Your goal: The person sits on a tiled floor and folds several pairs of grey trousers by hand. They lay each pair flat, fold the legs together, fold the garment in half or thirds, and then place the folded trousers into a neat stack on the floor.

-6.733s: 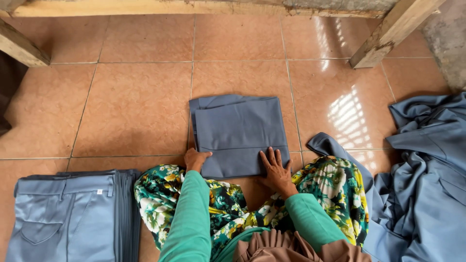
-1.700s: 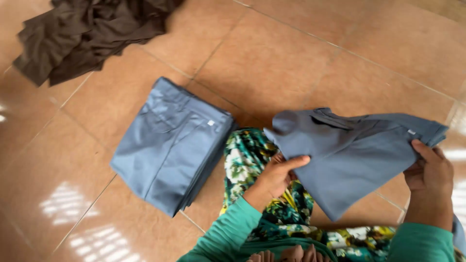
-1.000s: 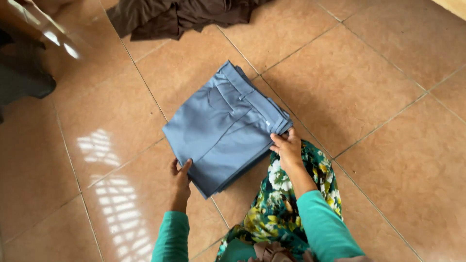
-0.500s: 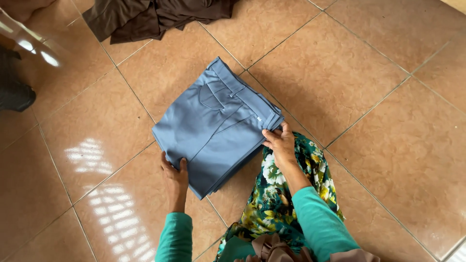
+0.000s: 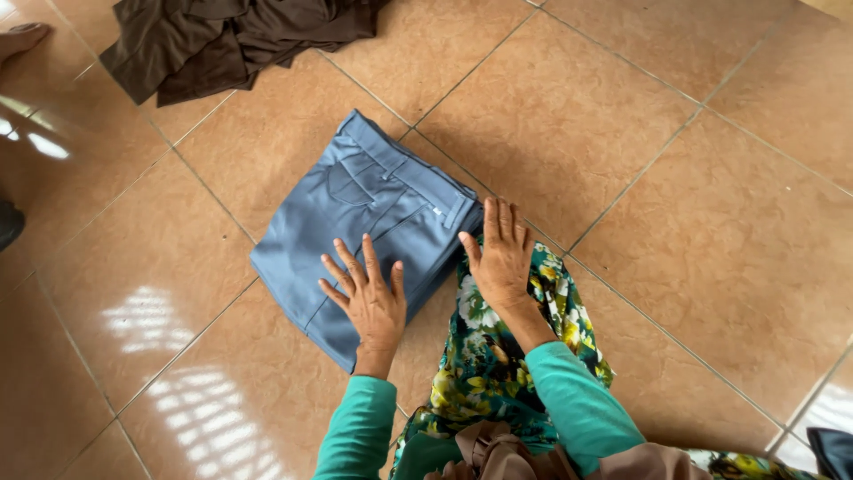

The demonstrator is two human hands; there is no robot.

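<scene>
A stack of folded grey-blue trousers [image 5: 355,222] lies on the tiled floor in front of my knees. My left hand [image 5: 369,298] rests flat on the near part of the top pair, fingers spread. My right hand [image 5: 500,253] lies flat by the stack's right edge, over my flowered skirt [image 5: 498,356], fingers straight and together. Neither hand holds anything. Both sleeves are green.
A heap of dark brown cloth [image 5: 222,40] lies at the top left. A bare foot of another person [image 5: 22,40] shows at the far left edge. A dark blue scrap [image 5: 831,449] sits at the bottom right corner. Orange-brown floor tiles [image 5: 693,222] surround the stack.
Both hands have moved from the stack's edges to lie flat, the left one onto the top pair. Earlier a folded pair was carried over and set on this stack.
</scene>
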